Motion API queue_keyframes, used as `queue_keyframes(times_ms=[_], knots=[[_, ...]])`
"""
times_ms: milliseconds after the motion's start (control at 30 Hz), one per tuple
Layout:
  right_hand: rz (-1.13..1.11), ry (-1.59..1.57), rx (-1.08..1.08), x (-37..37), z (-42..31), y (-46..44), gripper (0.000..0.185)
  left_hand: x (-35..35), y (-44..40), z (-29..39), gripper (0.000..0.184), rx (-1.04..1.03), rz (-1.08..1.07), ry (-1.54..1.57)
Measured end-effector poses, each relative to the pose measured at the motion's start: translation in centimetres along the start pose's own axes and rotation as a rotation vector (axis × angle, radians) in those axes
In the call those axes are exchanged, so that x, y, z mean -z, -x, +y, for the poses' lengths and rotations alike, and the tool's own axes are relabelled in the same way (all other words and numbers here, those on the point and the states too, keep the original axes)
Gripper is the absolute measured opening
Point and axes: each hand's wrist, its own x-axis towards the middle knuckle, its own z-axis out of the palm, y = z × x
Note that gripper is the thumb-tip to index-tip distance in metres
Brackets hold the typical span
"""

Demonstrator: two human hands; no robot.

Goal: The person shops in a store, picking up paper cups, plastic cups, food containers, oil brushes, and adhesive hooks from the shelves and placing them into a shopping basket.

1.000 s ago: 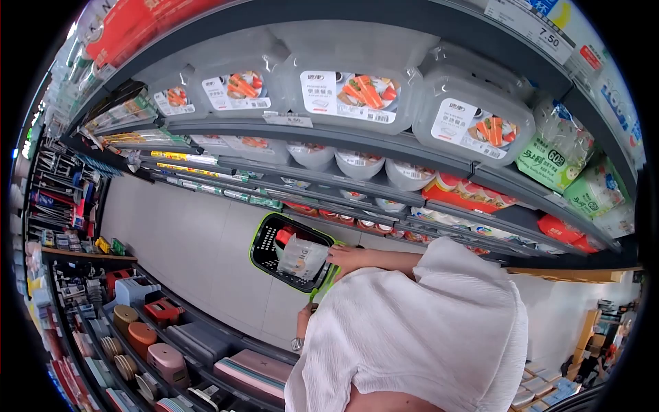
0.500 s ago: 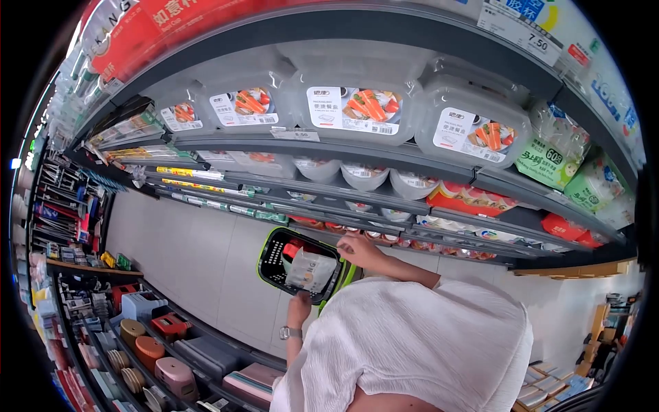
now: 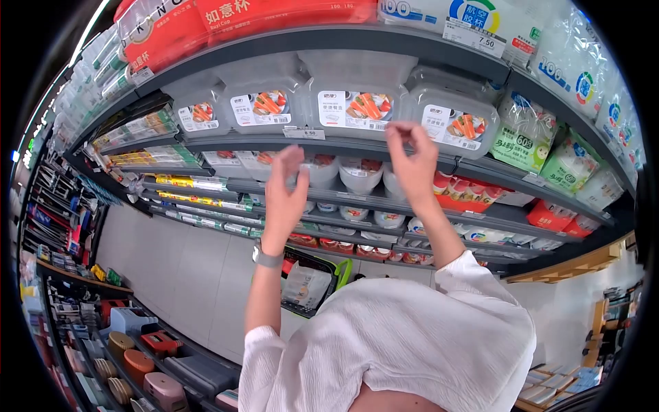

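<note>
Facing shelf (image 3: 237,143), head view: I see meal boxes (image 3: 360,84) lined up face-out, probably for easy reading.
Left hand (image 3: 283,196): fingers spread, empty, near the shelf's edge.
Right hand (image 3: 416,165): fingers loosely curled, apparently empty; whether touching the meal boxes, I can't tell.

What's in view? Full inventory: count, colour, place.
Labelled container packs: four, clear, shelf ahead
Red packs: at least two, red, top shelf
Price tags: at least two, white, shelf edges
Green-labelled bags: at least two, green and clear, right of container packs
Round tubs: several, clear, next shelf down
Canisters: at least three, tan, orange, pink, lower left
Basket: one, black and green, floor
Bag: one, whitish, in basket
Other shelf goods: many, mixed, too small to count
Watch: one, greyish, left wrist
Top: one, white, worn
Left hand: one, bare, before shelves
Right hand: one, bare, before shelves
</note>
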Motion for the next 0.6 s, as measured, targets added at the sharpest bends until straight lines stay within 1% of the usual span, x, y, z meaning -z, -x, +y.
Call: queue_keyframes(times_ms=[33, 67, 100, 133, 167, 200, 233, 267, 300, 333, 367, 433, 467, 500, 533, 600], knots=[[0.064, 0.075, 0.045, 0.5, -0.9, -1.4, 0.016, -0.3, -2.1, 1.4, 0.047, -0.086, 0.047, 0.060], [0.063, 0.078, 0.057, 0.8, -1.7, -2.8, 0.016, -0.3, -4.1, 2.5, 0.053, -0.138, 0.040, 0.079], [0.114, 0.232, 0.181, 1.1, -2.3, -4.0, 0.026, -0.4, -5.9, 3.2, 0.060, -0.186, 0.031, 0.097], [0.167, 0.384, 0.305, 1.2, -2.6, -5.0, 0.036, -0.6, -7.6, 3.4, 0.060, -0.192, 0.036, 0.100], [0.168, 0.383, 0.314, 1.1, -2.6, -5.7, 0.036, -0.8, -9.3, 3.5, 0.067, -0.223, 0.047, 0.084], [0.164, 0.459, 0.294, 0.9, -2.4, -6.3, 0.049, -0.9, -10.7, 3.7, 0.074, -0.253, 0.058, 0.068], [0.161, 0.534, 0.272, 0.8, -2.3, -6.9, 0.063, -1.2, -11.9, 3.7, 0.074, -0.258, 0.061, 0.067], [0.163, 0.531, 0.279, 0.7, -2.1, -7.7, 0.063, -1.6, -13.0, 3.8, 0.078, -0.173, 0.058, 0.061], [0.104, 0.585, 0.225, 0.8, -1.9, -8.4, 0.072, -2.1, -13.9, 3.9, 0.082, -0.086, 0.054, 0.056], [0.044, 0.638, 0.170, 0.9, -1.7, -8.9, 0.081, -2.5, -14.7, 3.6, 0.082, -0.088, 0.057, 0.055], [0.045, 0.635, 0.174, 0.9, -1.5, -9.4, 0.081, -3.0, -15.4, 3.4, 0.085, -0.104, 0.040, 0.086], [-0.050, 0.527, 0.094, 0.9, -1.3, -10.7, 0.091, -3.6, -16.3, 3.3, 0.088, -0.133, 0.027, 0.113], [-0.046, 0.524, 0.100, 1.0, -1.1, -11.2, 0.091, -3.9, -16.5, 3.4, 0.088, -0.086, 0.014, 0.110], [-0.114, 0.508, 0.040, 1.2, -1.0, -11.7, 0.091, -4.2, -16.7, 3.4, 0.087, -0.038, 0.001, 0.108], [-0.184, 0.492, -0.021, 1.3, -1.0, -11.9, 0.092, -4.6, -16.9, 3.1, 0.087, -0.042, 0.002, 0.108], [-0.202, 0.501, -0.052, 1.3, -1.2, -12.2, 0.092, -5.2, -17.5, 2.4, 0.084, -0.098, 0.073, 0.111]])
